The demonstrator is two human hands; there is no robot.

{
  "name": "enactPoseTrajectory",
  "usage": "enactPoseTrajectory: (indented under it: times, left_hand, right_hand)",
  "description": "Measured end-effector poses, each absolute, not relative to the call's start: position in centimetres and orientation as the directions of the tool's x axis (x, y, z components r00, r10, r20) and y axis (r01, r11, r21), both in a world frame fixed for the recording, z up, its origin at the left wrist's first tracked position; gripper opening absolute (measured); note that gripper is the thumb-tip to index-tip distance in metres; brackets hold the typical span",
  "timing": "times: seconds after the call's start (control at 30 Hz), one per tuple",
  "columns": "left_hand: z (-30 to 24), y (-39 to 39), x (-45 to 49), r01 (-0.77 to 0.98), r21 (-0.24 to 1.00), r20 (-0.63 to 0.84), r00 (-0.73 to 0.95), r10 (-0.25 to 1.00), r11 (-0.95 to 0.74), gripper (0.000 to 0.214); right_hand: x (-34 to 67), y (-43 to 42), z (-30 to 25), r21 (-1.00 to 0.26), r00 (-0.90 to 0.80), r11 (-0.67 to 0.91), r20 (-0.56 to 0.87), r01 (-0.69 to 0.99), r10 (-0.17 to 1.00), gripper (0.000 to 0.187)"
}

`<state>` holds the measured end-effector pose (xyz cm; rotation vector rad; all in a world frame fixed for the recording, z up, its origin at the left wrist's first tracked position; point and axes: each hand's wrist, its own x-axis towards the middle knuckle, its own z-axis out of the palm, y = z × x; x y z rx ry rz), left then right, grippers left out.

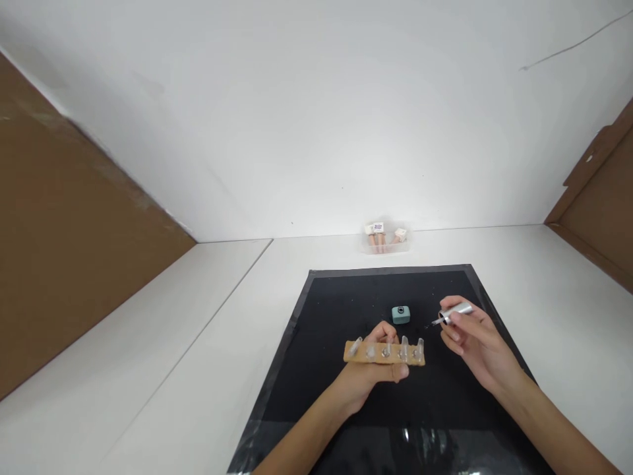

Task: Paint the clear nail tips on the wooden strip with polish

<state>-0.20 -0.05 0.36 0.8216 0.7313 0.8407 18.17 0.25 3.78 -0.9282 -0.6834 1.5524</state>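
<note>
My left hand (pixel 373 369) is closed around a tan strip (pixel 378 354) low over the black mat. Several clear nail tips (pixel 404 348) stick up from this strip, some upright and one leaning. To the right, my right hand (pixel 475 340) pinches the silver cap of a nail polish brush (pixel 457 312). Its thin brush end points left and down, apart from the strip. Between and beyond the two hands sits a small teal bottle (pixel 401 315) with a dark round opening facing up.
A black mat (pixel 346 303) with taped edges covers part of the white table (pixel 222 343). Behind it, by the white wall, stands a clear tray (pixel 386 245) holding finger-like pieces with white blocks. Brown boards (pixel 74 218) flank the table.
</note>
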Motion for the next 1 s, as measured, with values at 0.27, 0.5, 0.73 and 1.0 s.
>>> enactPoseTrajectory:
  times: [0.27,0.5,0.73,1.0]
  left_hand:
    - [0.5,-0.1,-0.1,-0.363,0.836,-0.246,0.424,0.872,0.412,0.051]
    - [0.6,-0.1,-0.1,-0.355,0.841,-0.246,0.421,0.873,0.408,0.051]
    - [0.4,0.0,-0.1,-0.361,0.838,-0.238,0.432,0.870,0.408,0.051]
    - [0.8,-0.1,-0.1,-0.351,0.835,-0.253,0.440,0.862,0.424,0.052]
  right_hand:
    - [17.8,-0.1,4.0,-0.930,0.010,-0.058,-0.066,-0.362,0.998,0.023]
    - [18.0,-0.1,3.1,-0.915,0.005,-0.127,-0.139,-0.382,0.990,0.032]
    - [18.0,-0.1,3.2,-0.949,0.025,-0.092,-0.104,-0.300,0.994,0.032]
    - [17.5,0.1,3.7,-0.999,-0.085,-0.020,-0.017,-0.033,0.996,0.036]
